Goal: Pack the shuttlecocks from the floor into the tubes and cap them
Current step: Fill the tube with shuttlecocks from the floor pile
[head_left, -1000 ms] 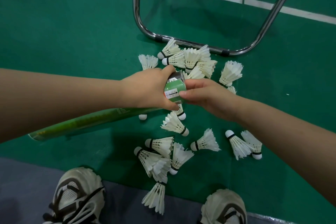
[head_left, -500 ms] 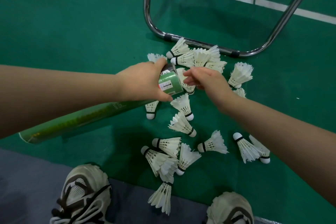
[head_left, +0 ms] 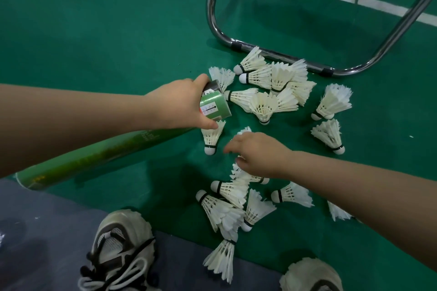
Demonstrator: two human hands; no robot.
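While bearing the whole lot, floor (head_left: 94, 30): green court surface, white lines at far edge, grey strip (head_left: 35, 231) along near edge.
Metal frame (head_left: 213, 7): chromed tubing bent in a U, resting on floor beyond the pile, close against the farthest feathers.
Tube (head_left: 106, 151): long, green, held low and slanted, open mouth toward the pile, other end out past the left forearm. So angled, by judgement, to take each piece with little travel. Contents not visible.
Shoes (head_left: 120, 250): pair, pale, dark-laced, at near edge, one either side of the nearest piece.
Left hand (head_left: 179, 101): wrapped round tube just behind the mouth, thumb beneath, fingers over the top. Gripped there, likely, to steady the opening.
Right hand (head_left: 260, 151): palm down over mid-pile, apart from tube mouth. Fingers bent downward and blurred, feathers showing above and below the hand. Grasping or only reaching: impossible to tell.
Shuttlecocks (head_left: 272, 78): white feathers, black-banded corks, around twenty loose on floor. Dense heap by frame, scattered group (head_left: 227, 196) nearer shoes, single piece (head_left: 211, 137) just below tube mouth with cork toward near side.
Stage: early to middle, by judgement; most stock unpacked, tube mouth uncovered.
Risk: feathers crushed if entered skirt-first or askew.
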